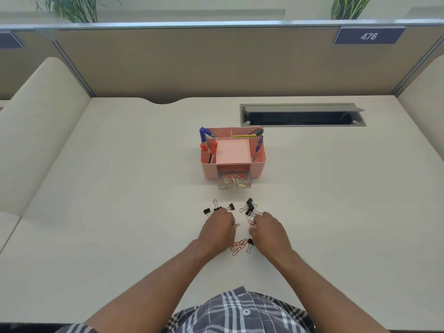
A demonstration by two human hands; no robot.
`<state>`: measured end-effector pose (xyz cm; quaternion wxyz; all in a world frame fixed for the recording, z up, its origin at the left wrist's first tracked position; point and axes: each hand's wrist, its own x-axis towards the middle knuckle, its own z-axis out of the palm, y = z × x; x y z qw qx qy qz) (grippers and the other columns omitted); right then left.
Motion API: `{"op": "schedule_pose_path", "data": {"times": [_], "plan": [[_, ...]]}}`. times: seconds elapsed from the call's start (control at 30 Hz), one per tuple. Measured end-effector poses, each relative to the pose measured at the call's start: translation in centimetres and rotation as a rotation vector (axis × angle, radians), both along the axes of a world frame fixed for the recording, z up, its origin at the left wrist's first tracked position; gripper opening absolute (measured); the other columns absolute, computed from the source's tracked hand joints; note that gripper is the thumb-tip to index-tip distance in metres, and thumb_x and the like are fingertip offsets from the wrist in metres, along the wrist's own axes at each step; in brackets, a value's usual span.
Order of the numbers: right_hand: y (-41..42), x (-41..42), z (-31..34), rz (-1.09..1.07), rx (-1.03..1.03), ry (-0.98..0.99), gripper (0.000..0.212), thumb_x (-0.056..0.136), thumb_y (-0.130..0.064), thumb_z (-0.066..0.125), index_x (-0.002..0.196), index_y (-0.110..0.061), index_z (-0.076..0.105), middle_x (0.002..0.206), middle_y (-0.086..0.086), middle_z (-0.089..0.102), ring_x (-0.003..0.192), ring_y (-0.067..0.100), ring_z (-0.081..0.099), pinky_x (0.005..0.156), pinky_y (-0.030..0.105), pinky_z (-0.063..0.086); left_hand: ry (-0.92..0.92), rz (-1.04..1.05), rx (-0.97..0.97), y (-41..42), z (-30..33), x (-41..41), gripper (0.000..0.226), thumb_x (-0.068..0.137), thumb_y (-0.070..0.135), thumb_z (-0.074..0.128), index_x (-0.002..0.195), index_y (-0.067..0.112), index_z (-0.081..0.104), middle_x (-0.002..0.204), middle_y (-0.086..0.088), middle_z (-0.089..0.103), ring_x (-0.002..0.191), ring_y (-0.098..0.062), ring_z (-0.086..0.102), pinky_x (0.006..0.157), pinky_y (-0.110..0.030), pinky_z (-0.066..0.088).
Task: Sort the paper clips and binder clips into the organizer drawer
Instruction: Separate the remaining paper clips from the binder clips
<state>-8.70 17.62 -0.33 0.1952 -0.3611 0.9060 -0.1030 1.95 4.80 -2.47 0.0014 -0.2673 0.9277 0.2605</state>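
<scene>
Both hands down on desk mid-front: left hand curled around red paper clips, right hand pinching more. Binder clips scattered just beyond the fingers; open drawer of pink organizer behind, wide bare desk either side.

The organizer was pink, binder clips black, paper clips red, the surface cream, the shirt grey plaid.
</scene>
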Motion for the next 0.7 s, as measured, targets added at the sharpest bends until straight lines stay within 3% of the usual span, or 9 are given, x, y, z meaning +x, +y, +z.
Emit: {"op": "schedule_pose_path", "data": {"times": [0.1, 0.23, 0.47, 0.6, 0.7], "plan": [[-0.1, 0.5, -0.3, -0.020, -0.036, -0.004, 0.020, 0.095, -0.024, 0.051, 0.101, -0.011, 0.064, 0.106, 0.011, 0.061, 0.096, 0.030, 0.060, 0.080, 0.035, 0.048, 0.006, -0.013, -0.002, 0.1, 0.2, 0.2, 0.011, 0.090, 0.018, 0.052, 0.085, 0.013, 0.061, 0.094, -0.003, 0.056, 0.091, -0.020, 0.050, 0.076, -0.028, 0.040], [-0.7, 0.7, -0.3, -0.037, -0.024, -0.029, 0.019, 0.093, -0.020, 0.049, 0.094, -0.009, 0.064, 0.103, 0.011, 0.063, 0.091, 0.030, 0.061, 0.076, 0.036, 0.048, 0.020, 0.015, 0.015, 0.2, 0.7, 0.4, 0.009, 0.088, 0.016, 0.052, 0.082, 0.013, 0.058, 0.090, -0.002, 0.056, 0.087, -0.018, 0.049, 0.068, -0.024, 0.032], [-1.0, 1.1, -0.4, 0.004, -0.023, -0.022, 0.016, 0.085, -0.013, 0.049, 0.092, -0.008, 0.062, 0.102, 0.010, 0.062, 0.092, 0.030, 0.059, 0.072, 0.033, 0.043, 0.012, 0.108, 0.110, 0.0, 1.6, 0.5, 0.009, 0.087, 0.018, 0.052, 0.081, 0.015, 0.056, 0.081, 0.002, 0.058, 0.076, -0.018, 0.052, 0.069, -0.034, 0.046], [-1.0, 0.5, 0.5, -0.051, -0.088, -0.091, 0.015, 0.085, -0.018, 0.048, 0.078, -0.013, 0.061, 0.085, 0.003, 0.064, 0.076, 0.023, 0.058, 0.068, 0.034, 0.049, 0.085, 0.204, 0.233, -0.3, 1.9, 0.7, 0.010, 0.088, 0.018, 0.055, 0.079, 0.015, 0.060, 0.075, 0.002, 0.063, 0.070, -0.017, 0.058, 0.068, -0.037, 0.051], [-1.8, -0.8, 2.3, -0.104, -0.198, -0.128, 0.016, 0.085, -0.022, 0.053, 0.074, -0.017, 0.062, 0.075, -0.003, 0.063, 0.069, 0.018, 0.059, 0.064, 0.032, 0.049, 0.191, 0.274, 0.282, -1.0, 3.0, 0.3, 0.010, 0.088, 0.017, 0.059, 0.078, 0.019, 0.062, 0.072, 0.005, 0.064, 0.066, -0.012, 0.058, 0.063, -0.031, 0.051]]}}
